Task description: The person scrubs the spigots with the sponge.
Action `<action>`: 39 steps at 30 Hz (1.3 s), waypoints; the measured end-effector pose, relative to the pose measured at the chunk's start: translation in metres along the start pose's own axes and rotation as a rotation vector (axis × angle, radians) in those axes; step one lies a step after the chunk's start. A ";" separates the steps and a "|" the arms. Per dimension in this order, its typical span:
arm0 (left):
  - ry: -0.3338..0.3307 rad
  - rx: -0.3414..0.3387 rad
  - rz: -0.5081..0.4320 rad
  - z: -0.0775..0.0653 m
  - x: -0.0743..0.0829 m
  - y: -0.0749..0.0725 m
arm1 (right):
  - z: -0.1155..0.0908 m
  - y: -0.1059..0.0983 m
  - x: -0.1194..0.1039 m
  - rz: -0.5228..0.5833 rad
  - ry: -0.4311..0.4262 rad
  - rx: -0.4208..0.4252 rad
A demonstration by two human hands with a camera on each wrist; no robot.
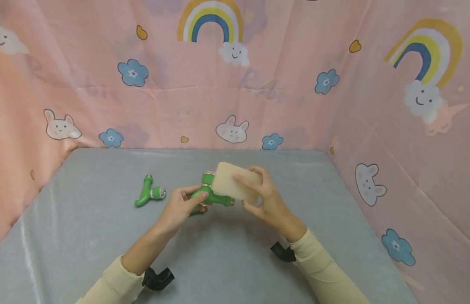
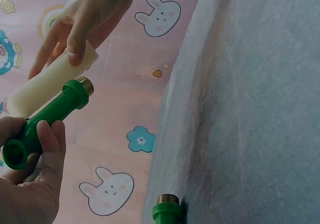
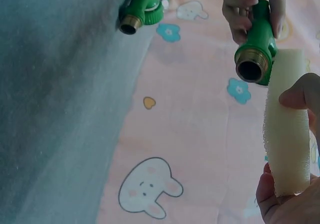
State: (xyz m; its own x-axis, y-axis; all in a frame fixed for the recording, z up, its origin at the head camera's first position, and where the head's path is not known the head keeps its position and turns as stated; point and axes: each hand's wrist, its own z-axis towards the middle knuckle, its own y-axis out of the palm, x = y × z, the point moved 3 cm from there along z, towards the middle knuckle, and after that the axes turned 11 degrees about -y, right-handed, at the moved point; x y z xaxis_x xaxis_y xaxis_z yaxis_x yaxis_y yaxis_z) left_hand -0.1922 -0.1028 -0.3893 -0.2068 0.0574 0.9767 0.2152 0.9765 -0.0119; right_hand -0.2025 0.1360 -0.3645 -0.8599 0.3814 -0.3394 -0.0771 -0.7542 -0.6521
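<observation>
My left hand [image 1: 179, 207] grips a green tap [image 1: 219, 199] by its body, with the brass threaded end pointing right. In the left wrist view the tap [image 2: 52, 106] shows its round green opening towards the camera. A pale cream sponge [image 1: 229, 181] is held by my right hand [image 1: 270, 200], thumb on one side and fingers on the other. The sponge [image 3: 287, 129] lies along the tap's side near its knob and appears to touch it. Both are held above the table. A second green tap [image 1: 145, 194] lies on the table left of my left hand.
A grey cloth covers the table [image 1: 227, 270]. Pink patterned curtains [image 1: 288, 114] stand behind it and along both sides. Black curved mounts [image 1: 158, 279] are worn at both wrists, below the cream sleeves [image 1: 322, 266].
</observation>
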 end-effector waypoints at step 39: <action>0.054 -0.043 0.024 0.002 -0.005 0.006 | 0.001 0.011 -0.005 -0.108 -0.004 0.002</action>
State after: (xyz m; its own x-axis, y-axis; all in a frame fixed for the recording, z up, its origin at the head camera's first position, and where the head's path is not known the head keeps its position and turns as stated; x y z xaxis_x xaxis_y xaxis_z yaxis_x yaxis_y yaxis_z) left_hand -0.1916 -0.0972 -0.3951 -0.1494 0.0682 0.9864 0.2601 0.9652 -0.0273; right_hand -0.1998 0.1252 -0.3697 -0.8486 0.4580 -0.2647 -0.1701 -0.7101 -0.6832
